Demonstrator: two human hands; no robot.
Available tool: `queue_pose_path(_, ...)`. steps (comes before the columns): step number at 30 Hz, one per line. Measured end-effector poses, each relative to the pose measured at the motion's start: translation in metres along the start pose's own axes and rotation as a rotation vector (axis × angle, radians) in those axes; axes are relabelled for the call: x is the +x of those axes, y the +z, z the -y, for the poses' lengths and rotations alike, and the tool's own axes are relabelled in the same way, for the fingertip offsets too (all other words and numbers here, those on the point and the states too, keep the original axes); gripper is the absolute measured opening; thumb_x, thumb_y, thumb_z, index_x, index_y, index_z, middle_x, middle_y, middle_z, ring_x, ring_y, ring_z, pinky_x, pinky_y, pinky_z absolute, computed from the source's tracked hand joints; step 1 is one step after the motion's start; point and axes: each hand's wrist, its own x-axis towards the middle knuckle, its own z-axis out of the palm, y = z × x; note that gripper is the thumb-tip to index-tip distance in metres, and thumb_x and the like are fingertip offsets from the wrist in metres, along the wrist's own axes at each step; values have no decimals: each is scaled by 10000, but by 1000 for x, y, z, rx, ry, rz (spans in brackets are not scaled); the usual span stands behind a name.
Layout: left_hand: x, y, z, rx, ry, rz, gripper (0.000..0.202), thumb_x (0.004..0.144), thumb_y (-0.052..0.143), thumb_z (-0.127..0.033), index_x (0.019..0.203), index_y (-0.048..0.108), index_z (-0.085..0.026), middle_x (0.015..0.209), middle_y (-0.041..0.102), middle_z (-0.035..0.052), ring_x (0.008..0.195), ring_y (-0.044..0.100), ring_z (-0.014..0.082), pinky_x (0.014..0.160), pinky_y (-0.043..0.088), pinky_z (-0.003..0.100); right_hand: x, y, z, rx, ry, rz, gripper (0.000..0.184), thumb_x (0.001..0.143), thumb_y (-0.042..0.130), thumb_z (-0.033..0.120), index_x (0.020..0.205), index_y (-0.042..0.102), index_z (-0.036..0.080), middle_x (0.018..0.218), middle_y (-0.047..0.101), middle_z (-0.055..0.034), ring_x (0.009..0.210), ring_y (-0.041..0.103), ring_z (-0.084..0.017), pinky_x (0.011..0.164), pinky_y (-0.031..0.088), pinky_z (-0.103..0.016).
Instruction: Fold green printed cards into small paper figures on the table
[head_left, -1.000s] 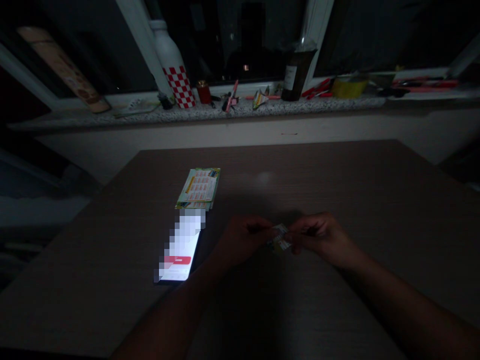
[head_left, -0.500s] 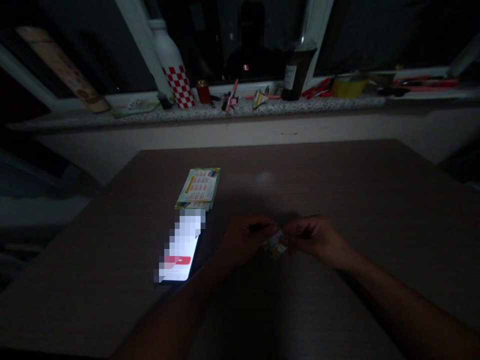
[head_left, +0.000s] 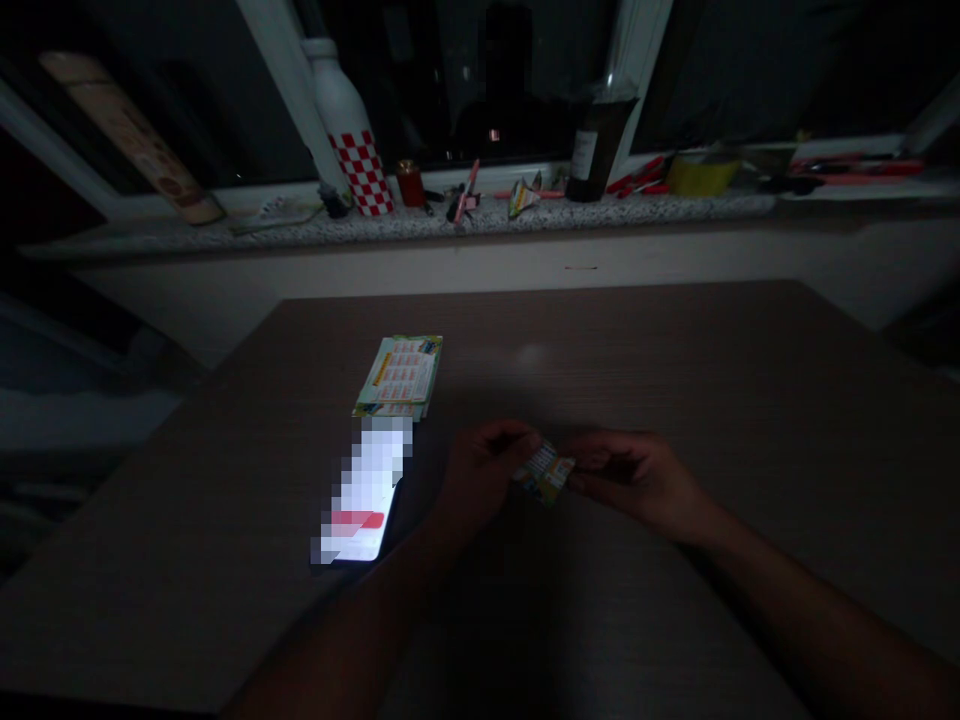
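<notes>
Both my hands hold a small folded printed paper [head_left: 545,472] just above the dark wooden table [head_left: 675,360]. My left hand [head_left: 484,475] pinches its left side with curled fingers. On the paper's right edge, my right hand [head_left: 634,478] pinches with thumb and fingers. A lit phone [head_left: 365,492] lies on the table just left of my left hand. Beyond the phone sits a stack of printed paper sheets [head_left: 401,375].
A stone windowsill [head_left: 420,225] runs along the back, carrying a red-and-white checked bottle [head_left: 349,130], a dark glass bottle [head_left: 596,140], a small red jar [head_left: 409,184], a yellow tape roll [head_left: 701,175], pens and a folded paper piece [head_left: 523,195]. The room is dim.
Both hands have shifted slightly left with the small paper, which has tilted and now shows more of its printed face. The phone and the stack have not moved.
</notes>
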Motion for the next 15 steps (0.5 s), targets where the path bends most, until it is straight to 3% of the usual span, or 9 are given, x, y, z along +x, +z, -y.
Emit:
queue_pose_path(5, 5, -1, 2, 6, -40, 59, 145, 722, 685, -286, 739, 666, -143, 656, 596, -10, 608, 532, 101, 592, 427, 220, -1, -1, -1, -39, -13, -28, 201, 727, 717, 258, 911, 703, 177, 829, 741, -53, 737, 688, -161, 685, 570, -280)
queue_pose_path(9, 5, -6, -2, 93, 0, 73, 221, 767, 636, -332, 898, 664, -156, 820, 659, 30, 759, 600, 155, 684, 470, 258, -2, -6, -1, -15, -22, -70, 163, 727, 716, 266, 872, 717, 190, 830, 748, -46, 737, 695, -163, 682, 573, -273)
queue_pose_path(12, -1, -11, -9, 235, 145, 72, 262, 809, 584, -351, 998, 635, -177, 947, 664, 57, 868, 611, 189, 759, 481, 300, -3, -9, 1, -22, -28, -134, 169, 723, 719, 293, 863, 721, 197, 806, 748, -45, 698, 693, -169, 632, 575, -275)
queue_pose_path(15, -9, -13, -15, 450, 411, 78, 253, 771, 620, -286, 1004, 630, -188, 1007, 635, 68, 935, 588, 202, 841, 462, 329, -4, -11, 3, -100, -63, -215, 155, 725, 715, 302, 842, 721, 201, 765, 743, -42, 648, 681, -169, 584, 565, -275)
